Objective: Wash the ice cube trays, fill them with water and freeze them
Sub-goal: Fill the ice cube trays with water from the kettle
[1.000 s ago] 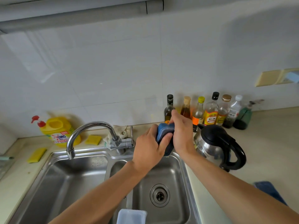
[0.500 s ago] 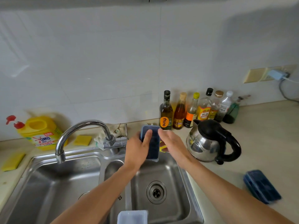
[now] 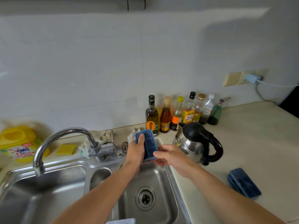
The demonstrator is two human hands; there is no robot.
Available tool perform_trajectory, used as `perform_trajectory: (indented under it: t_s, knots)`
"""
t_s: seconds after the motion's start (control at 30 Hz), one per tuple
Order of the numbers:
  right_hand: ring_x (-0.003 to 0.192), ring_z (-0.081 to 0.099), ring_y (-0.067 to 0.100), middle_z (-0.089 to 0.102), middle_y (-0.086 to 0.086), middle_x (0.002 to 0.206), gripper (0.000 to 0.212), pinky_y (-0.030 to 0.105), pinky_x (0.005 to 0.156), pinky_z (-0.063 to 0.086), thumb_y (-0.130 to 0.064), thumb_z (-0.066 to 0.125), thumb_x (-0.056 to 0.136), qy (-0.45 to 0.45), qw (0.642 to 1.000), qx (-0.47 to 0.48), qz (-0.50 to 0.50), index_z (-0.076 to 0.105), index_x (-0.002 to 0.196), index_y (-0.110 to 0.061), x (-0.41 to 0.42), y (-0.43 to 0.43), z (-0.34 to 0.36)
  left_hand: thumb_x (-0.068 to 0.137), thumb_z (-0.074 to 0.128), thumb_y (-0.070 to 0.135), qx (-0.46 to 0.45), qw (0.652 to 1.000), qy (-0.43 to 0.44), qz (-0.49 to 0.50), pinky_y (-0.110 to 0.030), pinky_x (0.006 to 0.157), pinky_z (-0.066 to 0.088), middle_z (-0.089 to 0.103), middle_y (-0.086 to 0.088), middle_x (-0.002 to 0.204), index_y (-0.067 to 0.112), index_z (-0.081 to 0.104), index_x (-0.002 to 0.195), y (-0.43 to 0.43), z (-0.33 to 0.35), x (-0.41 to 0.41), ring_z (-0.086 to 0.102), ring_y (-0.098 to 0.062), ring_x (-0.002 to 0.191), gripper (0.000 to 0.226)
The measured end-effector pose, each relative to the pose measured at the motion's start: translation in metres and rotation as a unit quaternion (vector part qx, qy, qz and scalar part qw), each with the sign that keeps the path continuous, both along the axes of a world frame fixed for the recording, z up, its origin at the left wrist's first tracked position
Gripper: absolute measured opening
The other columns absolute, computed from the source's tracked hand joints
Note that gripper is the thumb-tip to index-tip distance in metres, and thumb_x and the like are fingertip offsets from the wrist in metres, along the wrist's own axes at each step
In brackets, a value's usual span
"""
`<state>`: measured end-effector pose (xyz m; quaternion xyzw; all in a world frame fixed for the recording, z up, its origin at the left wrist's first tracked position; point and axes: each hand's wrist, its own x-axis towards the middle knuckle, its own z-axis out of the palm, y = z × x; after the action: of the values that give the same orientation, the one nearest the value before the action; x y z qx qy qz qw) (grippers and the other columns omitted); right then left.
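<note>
Countertop (image 3: 252,143): seven bottles (image 3: 152,118), one kettle (image 3: 193,139), one ice tray (image 3: 244,182); second tray (image 3: 149,144) held.

Before you, the beige counter (image 3: 262,143) holds the sink (image 3: 61,164). A kettle (image 3: 197,143) stands just right of it, with bottles (image 3: 178,113) lined along the wall behind. A blue tray (image 3: 244,182) lies far right. A yellow jug (image 3: 17,143) and a sponge (image 3: 66,149) sit at the left.

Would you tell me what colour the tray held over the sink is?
The tray is blue, best seen in the head view.
</note>
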<state>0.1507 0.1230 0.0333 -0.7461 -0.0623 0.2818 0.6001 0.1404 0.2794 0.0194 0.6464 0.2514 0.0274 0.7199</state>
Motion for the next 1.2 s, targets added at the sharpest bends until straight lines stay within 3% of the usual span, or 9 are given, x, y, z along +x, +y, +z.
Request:
perform_trajectory:
  t_s: [0.17,0.3,0.37,0.43,0.5,0.6,0.8,0.9,1.2]
  knots:
    - [0.089,0.075,0.019,0.077,0.008,0.099,0.014,0.030,0.079,0.059,-0.017,0.066,0.097,-0.001,1.000,0.000,-0.004,0.070,0.108,-0.009,0.005,-0.077,0.000,0.106,0.043,0.040,0.068,0.997,-0.008,-0.031,-0.043,0.083,0.060,0.072,-0.010,0.103,0.016,0.061,0.109,-0.075,0.004,0.011,0.071,-0.026,0.092,0.030]
    - [0.096,0.073,0.018,0.075,0.004,0.106,0.018,0.029,0.081,0.059,-0.020,0.065,0.098,-0.013,0.999,-0.022,-0.021,0.070,0.115,-0.017,0.006,-0.169,-0.003,0.102,0.042,0.053,0.061,0.994,-0.004,-0.091,-0.034,0.054,0.059,0.072,-0.003,0.105,0.025,0.055,0.120,-0.157,0.001,0.004,0.076,-0.023,0.083,0.036]
    - [0.097,0.072,0.020,0.075,0.003,0.107,0.020,0.029,0.080,0.059,-0.019,0.065,0.098,-0.007,0.999,-0.024,-0.048,0.069,0.117,-0.019,0.006,-0.224,-0.008,0.100,0.040,0.060,0.062,0.988,0.020,-0.140,-0.032,0.056,0.059,0.071,0.001,0.110,0.030,0.052,0.123,-0.201,-0.007,-0.002,0.076,-0.020,0.084,0.039]
    - [0.097,0.073,0.025,0.076,0.007,0.107,0.021,0.031,0.079,0.059,-0.017,0.065,0.098,0.020,0.996,-0.020,-0.081,0.065,0.119,-0.017,0.004,-0.276,-0.015,0.099,0.041,0.061,0.078,0.982,0.036,-0.169,-0.032,0.058,0.060,0.071,-0.002,0.102,0.028,0.053,0.115,-0.243,-0.016,-0.008,0.073,-0.014,0.072,0.038]
    - [0.093,0.075,0.027,0.077,0.010,0.101,0.020,0.033,0.076,0.059,-0.013,0.066,0.097,0.052,0.992,-0.022,-0.115,0.061,0.116,-0.011,0.003,-0.320,-0.024,0.101,0.047,0.054,0.096,0.978,0.037,-0.182,-0.032,0.058,0.060,0.068,-0.007,0.095,0.023,0.054,0.109,-0.279,-0.023,-0.010,0.068,-0.013,0.063,0.032]
    - [0.082,0.075,0.023,0.078,0.010,0.092,0.012,0.032,0.071,0.058,-0.011,0.064,0.098,0.073,0.989,-0.045,-0.120,0.059,0.108,-0.009,-0.001,-0.363,-0.042,0.102,0.055,0.035,0.108,0.970,0.054,-0.211,-0.035,0.061,0.062,0.070,-0.013,0.097,0.016,0.055,0.117,-0.324,-0.033,-0.008,0.068,-0.014,0.065,0.024]
    - [0.077,0.064,0.021,0.068,0.013,0.090,0.010,0.031,0.065,0.051,-0.005,0.057,0.095,0.058,0.982,-0.141,-0.110,0.060,0.103,-0.009,-0.006,-0.391,-0.071,0.101,0.056,0.013,0.128,0.959,0.113,-0.226,-0.032,0.062,0.062,0.075,-0.010,0.085,0.009,0.062,0.105,-0.364,-0.060,-0.009,0.073,-0.015,0.065,0.008]
    - [0.078,0.059,0.022,0.065,0.009,0.091,0.020,0.031,0.064,0.050,-0.002,0.052,0.091,0.037,0.977,-0.192,-0.086,0.064,0.107,-0.007,-0.005,-0.389,-0.083,0.100,0.056,0.009,0.122,0.961,0.137,-0.208,-0.035,0.064,0.063,0.076,-0.012,0.085,0.008,0.064,0.102,-0.368,-0.071,-0.009,0.075,-0.022,0.069,0.009]
    - [0.073,0.059,0.017,0.066,0.002,0.086,0.018,0.030,0.067,0.048,-0.006,0.053,0.092,0.015,0.966,-0.247,-0.071,0.065,0.104,-0.012,-0.005,-0.390,-0.111,0.097,0.062,0.007,0.059,0.953,0.182,-0.233,-0.035,0.065,0.063,0.077,-0.017,0.084,0.007,0.065,0.118,-0.362,-0.095,-0.005,0.076,-0.026,0.073,0.021]
